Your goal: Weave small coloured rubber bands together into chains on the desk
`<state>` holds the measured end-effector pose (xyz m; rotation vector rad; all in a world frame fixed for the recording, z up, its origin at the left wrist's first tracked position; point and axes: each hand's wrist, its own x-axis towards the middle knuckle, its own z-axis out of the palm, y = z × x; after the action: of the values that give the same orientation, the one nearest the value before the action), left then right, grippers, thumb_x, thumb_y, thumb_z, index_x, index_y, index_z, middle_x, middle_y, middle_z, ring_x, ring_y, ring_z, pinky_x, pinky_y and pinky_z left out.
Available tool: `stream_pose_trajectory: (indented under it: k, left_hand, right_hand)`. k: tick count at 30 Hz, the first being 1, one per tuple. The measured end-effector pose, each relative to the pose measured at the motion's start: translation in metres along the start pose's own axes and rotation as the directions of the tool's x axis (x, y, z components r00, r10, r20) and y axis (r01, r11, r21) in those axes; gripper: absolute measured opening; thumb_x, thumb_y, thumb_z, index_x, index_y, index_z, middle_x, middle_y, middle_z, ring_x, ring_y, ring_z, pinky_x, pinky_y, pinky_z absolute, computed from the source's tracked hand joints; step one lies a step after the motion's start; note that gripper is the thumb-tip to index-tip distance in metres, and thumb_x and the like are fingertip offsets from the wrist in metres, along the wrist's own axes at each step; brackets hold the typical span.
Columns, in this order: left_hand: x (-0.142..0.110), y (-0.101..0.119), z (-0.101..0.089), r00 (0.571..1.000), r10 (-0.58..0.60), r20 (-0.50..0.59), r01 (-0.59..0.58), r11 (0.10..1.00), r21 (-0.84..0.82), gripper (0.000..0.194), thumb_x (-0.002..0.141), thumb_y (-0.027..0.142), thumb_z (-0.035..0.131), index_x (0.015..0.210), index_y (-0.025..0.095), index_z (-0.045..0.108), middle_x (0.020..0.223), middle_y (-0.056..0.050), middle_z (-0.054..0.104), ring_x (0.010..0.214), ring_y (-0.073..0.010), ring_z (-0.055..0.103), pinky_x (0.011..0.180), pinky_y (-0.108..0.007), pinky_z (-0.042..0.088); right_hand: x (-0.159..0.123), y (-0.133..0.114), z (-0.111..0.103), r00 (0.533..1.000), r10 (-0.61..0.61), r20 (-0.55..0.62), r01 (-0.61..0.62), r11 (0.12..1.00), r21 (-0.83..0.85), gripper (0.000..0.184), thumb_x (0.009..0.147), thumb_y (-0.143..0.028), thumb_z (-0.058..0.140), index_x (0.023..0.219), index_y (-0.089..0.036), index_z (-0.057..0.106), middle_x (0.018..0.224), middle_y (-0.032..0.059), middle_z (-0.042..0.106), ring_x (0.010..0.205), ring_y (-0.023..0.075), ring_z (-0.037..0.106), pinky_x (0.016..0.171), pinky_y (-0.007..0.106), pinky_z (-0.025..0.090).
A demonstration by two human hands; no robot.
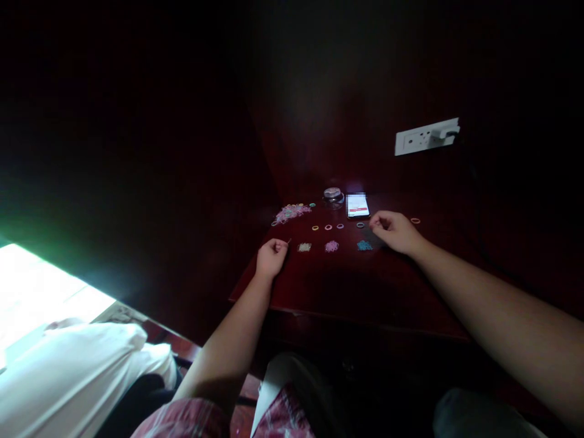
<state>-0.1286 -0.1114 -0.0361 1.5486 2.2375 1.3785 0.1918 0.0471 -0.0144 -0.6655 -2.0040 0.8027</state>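
- Nearest to us, one plaid sleeve (187,420) sits on the left arm; two bare forearms extend over one dark red table (328,286).
- Left hand (271,257): thumb and finger are pinched together, with one thin item (289,241) at their tips, beside the cream heap (304,247). We judge it to be a band, but it is too small to confirm.
- Right hand (396,232): fingers are curled, near the grey-blue ring (360,225) and the blue heap (364,246). We cannot tell whether they hold anything.
- Location: the bands lie on the table in one large mixed heap (292,213) at the back left and three small heaps in front: cream, pink (331,246) and blue.
- Handling: we expect the bands to be light, soft and stretchy, prone to tangling. Grip one by its edge between thumb and fingertip.
- Count, single rings: four in a row, namely yellow (315,228), pink (328,227), purple (340,225) and grey-blue; one orange ring (415,221) lies beyond the right hand. Bands within the heaps we cannot count.
- Count, other items: one clear jar (333,198), one lit phone (358,205), one wall outlet (417,141).
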Motion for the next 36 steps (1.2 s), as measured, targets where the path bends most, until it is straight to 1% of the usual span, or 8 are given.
stream_pose_trajectory:
  k: [5, 10, 14, 18, 22, 25, 30, 36]
  left_hand:
    - [0.003, 0.007, 0.011, 0.994, 0.084, 0.076, -0.096, 0.981, 0.168, 0.015, 0.077, 0.025, 0.054, 0.077, 0.018, 0.067, 0.068, -0.001, 0.067, 0.059, -0.012, 0.057, 0.061, -0.022, 0.042]
    - [0.005, 0.01, 0.013, 0.99, 0.101, 0.099, -0.123, 0.959, 0.254, 0.015, 0.078, 0.022, 0.053, 0.076, 0.019, 0.068, 0.073, -0.002, 0.069, 0.061, -0.0131, 0.059, 0.061, -0.023, 0.041]
    - [0.003, 0.01, 0.013, 0.984, 0.12, 0.131, -0.148, 0.959, 0.239, 0.015, 0.077, 0.023, 0.055, 0.077, 0.019, 0.069, 0.073, -0.002, 0.069, 0.062, -0.0129, 0.059, 0.062, -0.023, 0.042]
    - [0.006, 0.007, 0.012, 0.977, 0.105, 0.183, -0.133, 0.98, 0.146, 0.017, 0.076, 0.026, 0.056, 0.081, 0.019, 0.07, 0.075, -0.001, 0.07, 0.064, -0.0129, 0.06, 0.064, -0.022, 0.044]
    - [0.014, -0.004, 0.012, 0.99, 0.051, 0.134, -0.061, 0.996, 0.072, 0.025, 0.08, 0.025, 0.049, 0.089, 0.016, 0.07, 0.081, -0.003, 0.07, 0.071, -0.0141, 0.062, 0.069, -0.024, 0.047]
    - [0.018, -0.009, 0.014, 0.993, 0.053, 0.11, -0.062, 0.995, 0.084, 0.025, 0.08, 0.024, 0.05, 0.095, 0.016, 0.069, 0.085, -0.005, 0.07, 0.073, -0.0151, 0.063, 0.073, -0.027, 0.049]
    - [0.017, -0.006, 0.016, 0.978, 0.159, 0.137, -0.178, 0.974, 0.14, 0.015, 0.074, 0.027, 0.065, 0.085, 0.021, 0.073, 0.095, -0.005, 0.069, 0.092, -0.0192, 0.062, 0.09, -0.032, 0.046]
    - [0.018, -0.004, 0.015, 0.956, 0.228, 0.183, -0.255, 0.957, 0.141, 0.012, 0.077, 0.028, 0.064, 0.083, 0.022, 0.073, 0.093, -0.004, 0.07, 0.095, -0.0187, 0.062, 0.095, -0.033, 0.045]
  right_hand:
    - [0.0, 0.005, -0.004, 0.999, 0.016, -0.05, -0.016, 1.0, -0.008, 0.008, 0.073, -0.025, 0.056, 0.07, -0.017, 0.056, 0.063, -0.0001, 0.051, 0.056, 0.0119, 0.043, 0.054, 0.025, 0.034]
    - [0.001, 0.008, -0.003, 0.999, 0.01, -0.034, -0.01, 1.0, -0.006, 0.006, 0.072, -0.023, 0.057, 0.07, -0.018, 0.056, 0.064, -0.0001, 0.052, 0.056, 0.0119, 0.045, 0.054, 0.025, 0.035]
    - [0.002, 0.011, -0.003, 1.0, 0.015, -0.026, -0.015, 1.0, -0.003, 0.006, 0.073, -0.024, 0.057, 0.071, -0.018, 0.057, 0.065, -0.0002, 0.053, 0.057, 0.0119, 0.045, 0.054, 0.025, 0.036]
    - [0.002, 0.011, -0.002, 1.0, 0.018, -0.025, -0.018, 1.0, -0.009, 0.008, 0.073, -0.025, 0.058, 0.071, -0.018, 0.057, 0.064, -0.0004, 0.052, 0.057, 0.012, 0.045, 0.053, 0.025, 0.036]
    - [0.001, 0.008, -0.001, 0.999, 0.023, -0.023, -0.023, 1.0, -0.003, 0.008, 0.072, -0.026, 0.059, 0.071, -0.018, 0.057, 0.062, -0.0007, 0.051, 0.055, 0.0121, 0.044, 0.053, 0.025, 0.036]
    - [0.0, 0.006, -0.001, 1.0, 0.016, -0.016, -0.016, 1.0, 0.01, 0.009, 0.072, -0.027, 0.06, 0.07, -0.018, 0.057, 0.06, -0.0008, 0.05, 0.055, 0.012, 0.043, 0.052, 0.025, 0.036]
    - [0.0, 0.003, 0.0, 1.0, 0.019, -0.004, -0.019, 0.999, 0.031, 0.011, 0.072, -0.029, 0.059, 0.069, -0.018, 0.056, 0.06, -0.0007, 0.051, 0.054, 0.0118, 0.043, 0.051, 0.025, 0.036]
    - [0.0, -0.005, 0.001, 1.0, 0.011, 0.019, -0.011, 0.999, 0.041, 0.014, 0.071, -0.031, 0.058, 0.065, -0.019, 0.054, 0.058, -0.0011, 0.048, 0.054, 0.0121, 0.042, 0.051, 0.025, 0.036]
